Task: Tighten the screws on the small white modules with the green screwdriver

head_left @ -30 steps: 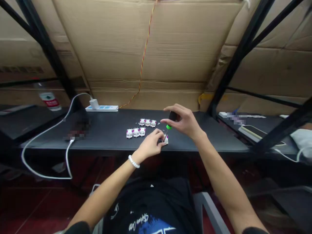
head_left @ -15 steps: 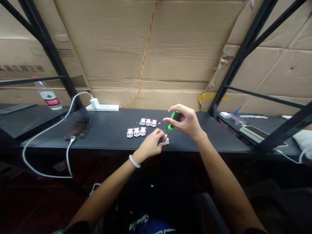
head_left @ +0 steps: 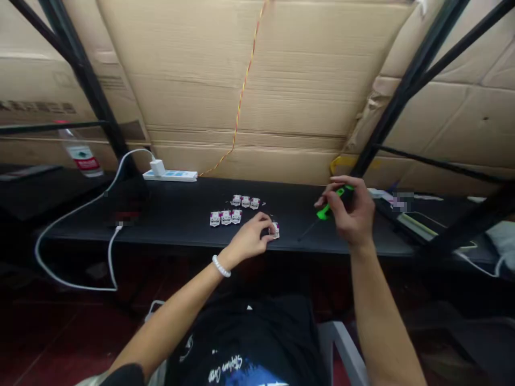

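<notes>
A small white-and-purple plastic module [head_left: 276, 230] lies just below and right of the frame's centre, near the front edge of the black desk [head_left: 181, 209]. The left hand [head_left: 252, 235], fingers curled, pinches its left side. Right of centre, the right hand [head_left: 356, 212] is closed round a green-and-black screwdriver [head_left: 323, 213], its shaft slanting lower left, apart from the module. Six similar modules [head_left: 226, 217] stand in two rows of three at centre. A white power strip [head_left: 187, 176] lies left of centre, farther back.

Cardboard wall [head_left: 181, 69], black metal frame [head_left: 396, 102], dark red floor [head_left: 52, 327]
</notes>
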`<state>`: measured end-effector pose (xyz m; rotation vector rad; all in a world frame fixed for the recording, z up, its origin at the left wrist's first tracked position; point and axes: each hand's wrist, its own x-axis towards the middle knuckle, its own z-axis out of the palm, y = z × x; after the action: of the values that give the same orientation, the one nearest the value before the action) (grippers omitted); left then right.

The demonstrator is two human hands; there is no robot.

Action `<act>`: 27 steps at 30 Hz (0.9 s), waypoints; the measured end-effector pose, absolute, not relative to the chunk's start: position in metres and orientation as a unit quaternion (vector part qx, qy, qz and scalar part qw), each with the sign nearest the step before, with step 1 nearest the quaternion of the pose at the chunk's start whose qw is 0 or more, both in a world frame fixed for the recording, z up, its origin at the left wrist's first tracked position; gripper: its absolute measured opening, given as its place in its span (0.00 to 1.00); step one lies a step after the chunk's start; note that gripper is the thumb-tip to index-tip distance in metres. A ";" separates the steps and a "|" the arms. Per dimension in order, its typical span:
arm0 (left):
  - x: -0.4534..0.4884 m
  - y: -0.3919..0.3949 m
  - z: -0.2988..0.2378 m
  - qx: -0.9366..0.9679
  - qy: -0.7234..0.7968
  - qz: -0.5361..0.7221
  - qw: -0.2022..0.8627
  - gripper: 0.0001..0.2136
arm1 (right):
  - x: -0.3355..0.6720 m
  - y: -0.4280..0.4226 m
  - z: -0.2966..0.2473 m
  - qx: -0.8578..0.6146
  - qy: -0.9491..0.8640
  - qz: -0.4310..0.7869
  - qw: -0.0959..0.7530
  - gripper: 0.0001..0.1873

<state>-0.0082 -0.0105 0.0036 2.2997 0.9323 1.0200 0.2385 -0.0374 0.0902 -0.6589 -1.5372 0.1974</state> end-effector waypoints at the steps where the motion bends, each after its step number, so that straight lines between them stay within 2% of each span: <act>1: -0.008 -0.010 0.003 0.834 0.338 0.371 0.230 0.03 | 0.242 -0.040 0.088 -0.296 -0.678 0.088 0.667 0.11; 27: -0.009 -0.009 0.006 0.834 0.333 0.365 0.248 0.03 | 0.243 -0.039 0.079 -0.280 -0.689 0.116 0.658 0.12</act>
<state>-0.0086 -0.0091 0.0060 2.2728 0.9068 0.9940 0.2433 -0.0391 0.0792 -0.6350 -1.5600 0.2616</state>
